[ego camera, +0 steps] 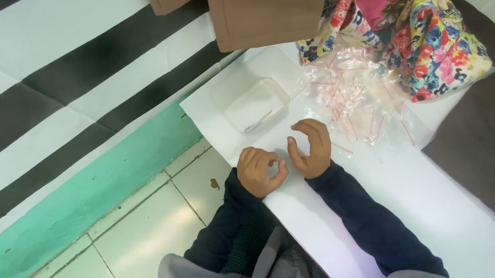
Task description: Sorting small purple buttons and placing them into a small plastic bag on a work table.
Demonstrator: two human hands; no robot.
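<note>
Looking down from the head camera: my left hand (259,171) sits at the near edge of the white sheet (409,204), fingers curled in tight, thumb tip pressed against the forefinger as if pinching. Whatever is between those tips is too small to make out, so I cannot tell whether I am holding anything. My right hand (311,148) is just beside it, almost touching, bent into a loose hook with the fingers arched over the thumb and a gap showing between them; nothing visible in it. Both arms are in dark blue sleeves.

Just beyond my hands, on the same sheet, stands a clear plastic tub (257,104), upright, with a thin pale sliver of something lying in its bottom. To its right, near my right hand, lies a loose heap of small clear bags with red strips (350,97), spilling toward the sheet's far edge. Behind that heap, a bundle of bright floral cloth (434,44) rests at the top right. A brown cardboard box (266,14) stands at the top centre, behind the tub. Left of the sheet: a black-and-white striped covering (58,81), a green band, then pale floor tiles (150,228).
</note>
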